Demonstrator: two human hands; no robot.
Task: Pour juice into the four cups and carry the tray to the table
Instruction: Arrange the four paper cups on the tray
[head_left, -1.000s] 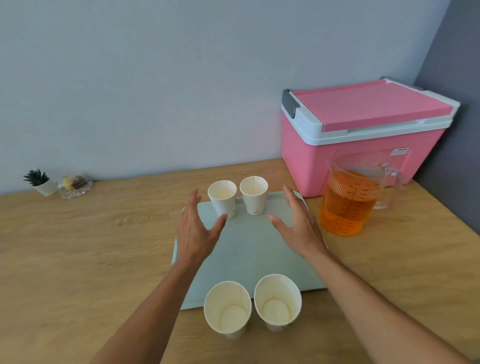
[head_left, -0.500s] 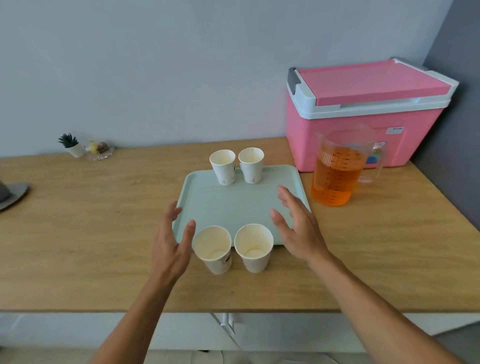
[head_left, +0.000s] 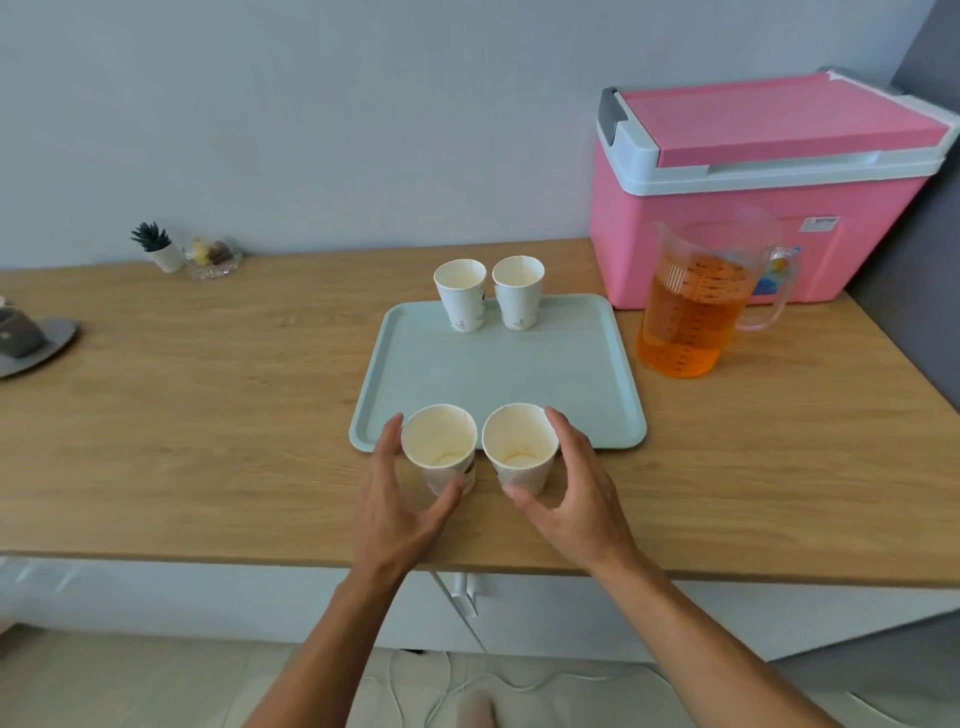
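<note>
A pale green tray (head_left: 493, 374) lies on the wooden counter. Two empty white paper cups (head_left: 462, 301) (head_left: 519, 299) stand side by side at its far edge. Two more empty cups stand on the counter just in front of the tray's near edge. My left hand (head_left: 400, 509) curls around the left near cup (head_left: 439, 436), fingers on its left side and thumb at its base. My right hand (head_left: 576, 499) wraps the right near cup (head_left: 519, 434) in mirror fashion. A clear pitcher (head_left: 685, 322), about half full of orange juice, stands right of the tray.
A pink cooler (head_left: 753, 156) with a shut lid sits behind the pitcher against the wall. A small potted plant (head_left: 156, 249) and a glass dish (head_left: 213, 257) are at the back left, a grey object (head_left: 26, 338) at the far left. The counter's front edge (head_left: 208, 558) runs beneath my wrists.
My view has pulled back from the counter. Both hands came back from over the tray and closed around the two near cups.
</note>
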